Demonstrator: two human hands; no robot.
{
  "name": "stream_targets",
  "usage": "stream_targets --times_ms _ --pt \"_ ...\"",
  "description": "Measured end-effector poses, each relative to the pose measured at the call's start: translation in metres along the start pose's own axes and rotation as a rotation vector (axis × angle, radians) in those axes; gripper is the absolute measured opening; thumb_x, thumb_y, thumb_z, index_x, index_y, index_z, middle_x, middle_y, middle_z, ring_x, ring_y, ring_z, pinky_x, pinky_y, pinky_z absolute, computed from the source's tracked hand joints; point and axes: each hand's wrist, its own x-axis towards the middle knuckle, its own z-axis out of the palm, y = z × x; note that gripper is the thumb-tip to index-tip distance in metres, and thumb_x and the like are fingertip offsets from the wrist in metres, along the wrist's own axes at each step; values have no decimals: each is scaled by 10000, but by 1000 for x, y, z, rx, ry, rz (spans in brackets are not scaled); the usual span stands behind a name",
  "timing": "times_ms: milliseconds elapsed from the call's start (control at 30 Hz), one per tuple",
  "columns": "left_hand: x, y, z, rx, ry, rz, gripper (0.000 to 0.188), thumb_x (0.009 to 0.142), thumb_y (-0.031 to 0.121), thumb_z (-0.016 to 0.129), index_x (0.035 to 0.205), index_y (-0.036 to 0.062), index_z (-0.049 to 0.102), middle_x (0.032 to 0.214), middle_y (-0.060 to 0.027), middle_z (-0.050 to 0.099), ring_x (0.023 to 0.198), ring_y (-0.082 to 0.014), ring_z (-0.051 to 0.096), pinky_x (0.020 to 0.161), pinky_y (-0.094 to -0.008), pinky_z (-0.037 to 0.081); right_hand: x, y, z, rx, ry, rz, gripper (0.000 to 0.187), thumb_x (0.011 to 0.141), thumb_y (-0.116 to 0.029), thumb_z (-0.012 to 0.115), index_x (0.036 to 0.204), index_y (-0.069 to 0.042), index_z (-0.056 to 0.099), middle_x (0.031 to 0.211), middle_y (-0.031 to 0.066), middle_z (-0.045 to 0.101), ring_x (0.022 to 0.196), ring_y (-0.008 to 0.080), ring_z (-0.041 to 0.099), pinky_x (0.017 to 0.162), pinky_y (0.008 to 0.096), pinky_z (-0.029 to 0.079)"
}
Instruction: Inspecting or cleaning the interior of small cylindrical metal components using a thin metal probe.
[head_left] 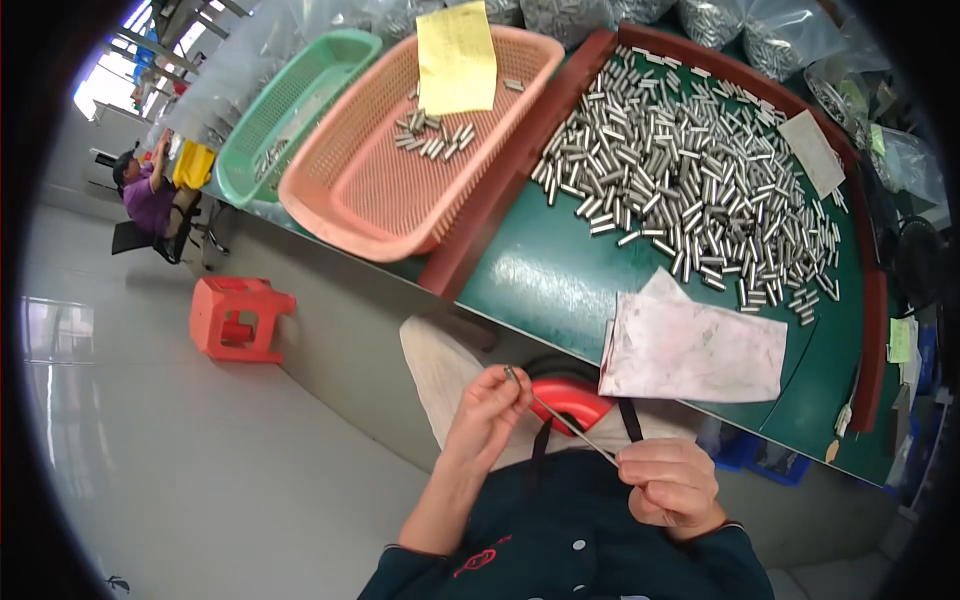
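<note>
Thin metal rod [575,429], lower middle of the frame, held aslant. Right hand [672,483]: fingers curled closed around lower end, apparently for control. Left hand [485,412]: fingertips pinched on small cylinder [511,374] at upper end, likely steadying it. Beyond, right of centre, folded cloth [695,352] on green desk [530,268]; upper right, loose cylinders [690,170] within dark-red edging [874,320], presumably against rolling off.

My green desk [530,270] has a heap of metal cylinders [690,175] on it. Plus a pink basket [350,235] and stained cloth [695,345].
</note>
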Motion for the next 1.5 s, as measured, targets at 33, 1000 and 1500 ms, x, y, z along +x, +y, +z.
stream_targets --times_ms 33,1000,1500 --pt "0 0 4 107 92 35 91 794 76 594 844 36 529 819 -51 544 711 -125 506 651 -234 397 0 3 1 7 -5 4 199 778 -73 614 909 17 494 860 186 612 751 319 627 629 373 541" --pt "-6 -14 7 449 127 317 135 735 -108 592 817 -14 538 809 -37 535 706 -75 547 660 -180 455 -2 16 15 -88 -183 72 228 705 -52 675 886 36 569 860 170 622 781 289 632 638 327 535" --pt "-4 -16 8 432 191 394 154 730 -112 591 813 -8 514 807 -28 495 686 -68 491 651 -182 417 -10 16 18 -23 -161 70 230 701 -75 687 856 36 558 875 184 624 806 306 631 643 339 534"
